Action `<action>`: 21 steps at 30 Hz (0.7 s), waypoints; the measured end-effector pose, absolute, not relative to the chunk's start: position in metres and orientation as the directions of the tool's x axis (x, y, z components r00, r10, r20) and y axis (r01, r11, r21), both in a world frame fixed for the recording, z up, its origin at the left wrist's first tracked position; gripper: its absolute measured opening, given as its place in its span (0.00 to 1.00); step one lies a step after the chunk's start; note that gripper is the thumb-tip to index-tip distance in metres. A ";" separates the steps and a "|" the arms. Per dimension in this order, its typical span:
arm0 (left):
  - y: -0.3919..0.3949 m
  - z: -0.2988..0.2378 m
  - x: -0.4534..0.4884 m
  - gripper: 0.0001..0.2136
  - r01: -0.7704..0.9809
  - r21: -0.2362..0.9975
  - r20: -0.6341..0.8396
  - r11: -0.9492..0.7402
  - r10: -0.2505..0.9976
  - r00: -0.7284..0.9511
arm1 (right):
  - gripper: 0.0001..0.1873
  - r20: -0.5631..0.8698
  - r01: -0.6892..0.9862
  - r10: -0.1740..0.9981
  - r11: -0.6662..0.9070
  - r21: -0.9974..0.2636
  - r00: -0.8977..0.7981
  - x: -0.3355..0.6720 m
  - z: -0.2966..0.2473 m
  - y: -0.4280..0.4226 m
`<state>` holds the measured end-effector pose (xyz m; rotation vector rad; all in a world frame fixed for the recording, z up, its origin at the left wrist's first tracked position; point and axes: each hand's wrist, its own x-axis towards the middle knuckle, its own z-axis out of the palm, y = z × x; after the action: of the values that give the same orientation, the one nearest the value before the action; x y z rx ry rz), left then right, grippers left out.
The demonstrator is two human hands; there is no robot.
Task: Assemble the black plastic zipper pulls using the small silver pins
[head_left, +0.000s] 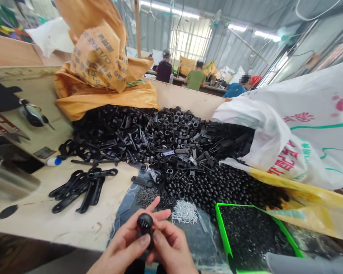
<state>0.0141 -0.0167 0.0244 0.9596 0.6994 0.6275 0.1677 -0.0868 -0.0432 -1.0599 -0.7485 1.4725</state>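
Both my hands meet at the front edge of the bench around one black plastic part (145, 224) with a round, ribbed head and a narrower stem. My left hand (128, 241) grips it from the left, thumb along the stem. From the right, my right hand (173, 243) pinches the stem's lower end, which its fingers partly hide. Just beyond my fingers lie a small heap of silvery pins (185, 212) and a heap of tiny dark pieces (148, 196). Finished-looking long black handles (84, 186) are piled on the bench to the left.
Behind is a large mound of black plastic parts (171, 133), with round black balls (211, 186) at its right. An orange sack (100, 57) and a white sack (274, 129) flank it. A green-rimmed tray (225, 239) stands at front right. Several people sit farther back.
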 end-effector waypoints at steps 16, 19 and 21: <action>0.022 0.018 0.088 0.10 0.302 0.554 0.388 -0.776 0.561 0.731 | 0.15 0.405 0.905 0.914 0.172 -0.389 0.000 0.221 -0.042 -0.106; 0.029 0.018 0.142 0.01 0.386 0.346 0.379 -0.855 0.504 0.776 | 0.11 0.440 0.901 0.896 0.148 -0.407 0.051 0.240 -0.044 -0.120; 0.035 0.008 0.164 0.03 0.395 0.272 0.370 -0.877 0.474 0.799 | 0.11 0.465 0.893 0.879 0.122 -0.433 0.106 0.251 -0.045 -0.127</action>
<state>0.1637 0.0346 0.0082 2.8060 0.6846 0.6479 0.2506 -0.1273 -0.0450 -1.7266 -1.7417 -0.0276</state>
